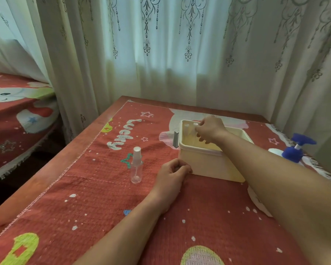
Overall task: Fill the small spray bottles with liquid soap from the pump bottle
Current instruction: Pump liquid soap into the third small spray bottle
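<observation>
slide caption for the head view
Right hand reaches into a cream bin of small spray bottles; left hand rests beside a clear spray bottle standing on the red cloth.

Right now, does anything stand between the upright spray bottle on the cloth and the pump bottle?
Yes. The cream bin sits between the spray bottle and the pump bottle; the left hand rests by its near corner, and the right hand reaches into it.
</observation>
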Motion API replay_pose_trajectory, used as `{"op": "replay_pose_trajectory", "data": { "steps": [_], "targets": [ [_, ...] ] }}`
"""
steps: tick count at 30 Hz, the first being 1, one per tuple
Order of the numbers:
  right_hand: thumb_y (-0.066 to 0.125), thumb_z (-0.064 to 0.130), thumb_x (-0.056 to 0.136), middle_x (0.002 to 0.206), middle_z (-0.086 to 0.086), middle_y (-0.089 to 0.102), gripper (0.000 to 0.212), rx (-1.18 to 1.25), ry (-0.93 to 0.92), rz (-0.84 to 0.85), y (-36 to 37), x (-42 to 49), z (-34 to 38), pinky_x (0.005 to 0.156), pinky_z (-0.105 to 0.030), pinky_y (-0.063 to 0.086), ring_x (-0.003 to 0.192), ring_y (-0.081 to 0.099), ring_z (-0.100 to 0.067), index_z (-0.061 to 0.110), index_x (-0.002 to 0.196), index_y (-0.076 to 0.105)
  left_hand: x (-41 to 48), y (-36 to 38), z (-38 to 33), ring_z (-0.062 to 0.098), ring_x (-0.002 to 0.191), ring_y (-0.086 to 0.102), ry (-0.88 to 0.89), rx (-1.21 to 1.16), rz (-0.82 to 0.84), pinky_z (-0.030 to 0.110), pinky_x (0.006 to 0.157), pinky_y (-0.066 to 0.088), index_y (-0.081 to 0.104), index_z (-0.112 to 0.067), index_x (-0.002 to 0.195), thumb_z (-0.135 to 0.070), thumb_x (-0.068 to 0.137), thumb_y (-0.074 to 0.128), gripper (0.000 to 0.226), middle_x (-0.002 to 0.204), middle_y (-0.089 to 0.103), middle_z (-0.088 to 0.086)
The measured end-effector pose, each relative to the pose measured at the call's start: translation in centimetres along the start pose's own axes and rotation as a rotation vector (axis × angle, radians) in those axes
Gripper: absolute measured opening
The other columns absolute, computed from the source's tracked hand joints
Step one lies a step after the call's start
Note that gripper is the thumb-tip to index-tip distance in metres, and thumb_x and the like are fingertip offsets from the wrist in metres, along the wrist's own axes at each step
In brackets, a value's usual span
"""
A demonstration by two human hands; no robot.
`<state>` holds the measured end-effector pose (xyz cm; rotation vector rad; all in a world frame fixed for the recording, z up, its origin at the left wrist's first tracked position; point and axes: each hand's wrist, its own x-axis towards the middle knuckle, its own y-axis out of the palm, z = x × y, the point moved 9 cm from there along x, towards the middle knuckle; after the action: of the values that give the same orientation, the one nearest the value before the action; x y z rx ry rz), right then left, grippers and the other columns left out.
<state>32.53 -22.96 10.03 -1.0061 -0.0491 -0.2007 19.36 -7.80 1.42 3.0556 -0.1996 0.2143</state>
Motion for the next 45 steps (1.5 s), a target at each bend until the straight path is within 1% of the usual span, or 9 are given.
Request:
{"op": "replay_pose_trajectory", "data": {
  "steps": [5,12,18,20,22,26,35,41,45],
  "targets": [
    [0.053,0.029,0.09,0.1,-0.004,0.071,0.02,-0.183,-0.228,-0.225,-3.4,-3.7,4.6,0.077,-0.034,0.051,0.095,0.064,-0.028,0.019,0.099,0.068,0.0,-0.2,-0.1,0.004,0.047,0.04,-0.006,0.017,-0.021,0.02,0.048,0.033,0.066,-0.015,0.078,-0.01,0.094,0.059,0.018,0.051,0.052,-0.015],
    [0.052,0.036,0.097,0.095,0.002,0.072,0.022,-0.143,-0.639,-0.103,0.9,-13.1,13.3,0.075,-0.034,0.053,0.086,0.065,-0.017,0.02,0.103,0.065,-0.3,-0.4,0.0,0.011,0.05,0.037,0.003,0.016,-0.063,0.028,0.048,0.029,0.061,-0.014,0.068,-0.004,0.093,0.057,0.027,0.057,0.049,0.002],
    [0.055,0.044,0.094,0.11,0.003,0.068,0.031,-0.247,-0.812,0.068,6.5,-16.4,15.7,0.077,-0.038,0.051,0.099,0.064,-0.021,0.025,0.118,0.055,-1.2,-1.3,-0.3,0.022,0.122,0.049,0.141,0.435,-0.097,0.028,0.105,0.035,0.054,0.0,0.13,0.0,0.102,0.047,0.029,0.131,0.054,0.01],
    [0.056,0.038,0.094,0.108,0.0,0.069,0.023,-0.222,-0.793,0.088,6.7,-16.1,15.6,0.08,-0.041,0.052,0.099,0.064,-0.024,0.024,0.111,0.058,-1.0,-1.0,0.3,0.021,0.131,0.043,0.108,0.515,-0.063,0.022,0.105,0.029,0.046,-0.002,0.137,-0.003,0.104,0.041,0.033,0.137,0.047,0.007],
    [0.058,0.037,0.093,0.103,-0.001,0.07,0.021,-0.149,-0.75,0.091,6.1,-15.4,15.2,0.08,-0.042,0.053,0.094,0.064,-0.023,0.022,0.108,0.058,-1.0,-0.9,-0.6,0.014,0.115,0.05,0.134,0.474,-0.084,0.02,0.093,0.036,0.056,-0.007,0.127,-0.001,0.104,0.041,0.028,0.123,0.053,0.001],
    [0.063,0.029,0.091,0.078,0.006,0.062,0.012,0.153,-0.655,-0.022,1.7,-14.2,13.5,0.07,-0.03,0.048,0.073,0.058,-0.014,0.018,0.097,0.061,-0.4,-0.8,-0.4,0.002,0.051,0.04,0.073,0.06,-0.088,0.026,0.051,0.034,0.058,-0.023,0.056,0.004,0.092,0.053,0.046,0.053,0.052,-0.011],
    [0.059,0.034,0.093,0.059,0.014,0.05,0.017,0.728,-0.327,-0.136,-1.5,-14.4,-1.2,0.053,-0.027,0.033,0.052,0.041,-0.005,0.018,0.088,0.063,0.2,-0.3,0.5,0.013,0.043,0.042,0.032,-0.129,-0.011,0.024,0.043,0.033,0.064,-0.011,0.095,-0.002,0.093,0.062,0.01,0.057,0.052,0.002],
    [0.059,0.028,0.098,0.064,0.013,0.06,0.018,0.747,-0.252,-0.192,0.1,-17.0,-5.5,0.059,-0.018,0.042,0.059,0.053,-0.002,0.014,0.088,0.064,-0.3,1.4,0.1,0.015,0.076,0.07,0.079,-0.035,0.126,0.021,0.059,0.053,0.06,-0.01,0.116,0.004,0.078,0.08,0.045,0.098,0.073,0.01],
    [0.062,0.023,0.096,0.071,0.01,0.068,0.013,0.716,-0.221,-0.122,1.4,-17.0,-5.9,0.064,-0.016,0.047,0.066,0.063,-0.001,0.014,0.089,0.065,-0.7,2.0,-0.3,0.011,0.076,0.07,0.087,0.024,0.152,0.025,0.061,0.057,0.067,-0.009,0.114,0.001,0.077,0.081,0.04,0.097,0.074,0.01]
  ]
}}
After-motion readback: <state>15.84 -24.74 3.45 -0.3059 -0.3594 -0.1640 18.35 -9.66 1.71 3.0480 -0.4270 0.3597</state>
